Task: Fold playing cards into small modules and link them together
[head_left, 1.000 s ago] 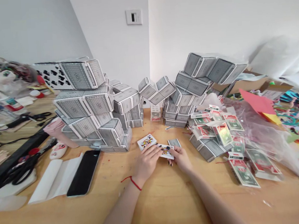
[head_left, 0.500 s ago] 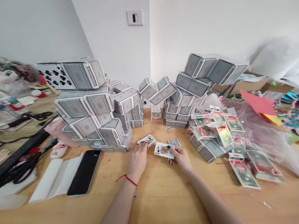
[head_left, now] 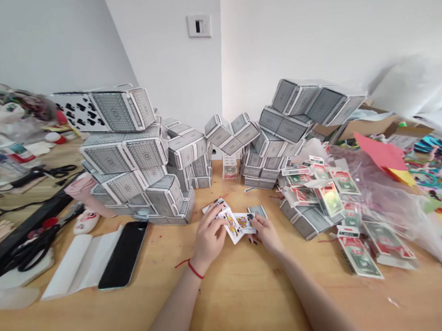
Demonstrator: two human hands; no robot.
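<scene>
My left hand point(head_left: 210, 236) is closed on a face-up playing card point(head_left: 232, 226), tilted in front of the fingers. Part of another card pile point(head_left: 218, 204) shows on the table just behind those fingers. My right hand point(head_left: 265, 232) grips a face card point(head_left: 244, 221) between thumb and fingers; the left hand's card overlaps its left end. Just beyond the right hand lies a grey-backed card point(head_left: 257, 211) on the table, partly covered by the fingers.
Stacked blocks folded from grey-backed cards rise on the left point(head_left: 147, 153) and right point(head_left: 279, 130). A phone point(head_left: 123, 255), white paper point(head_left: 79, 263) and black scissors point(head_left: 39, 246) lie left. Red-and-green card boxes point(head_left: 360, 256) and clear plastic point(head_left: 409, 227) spread at the right.
My left hand has lifted a card off the pile and brought it right, over the end of the right hand's card. The right hand has barely moved.
</scene>
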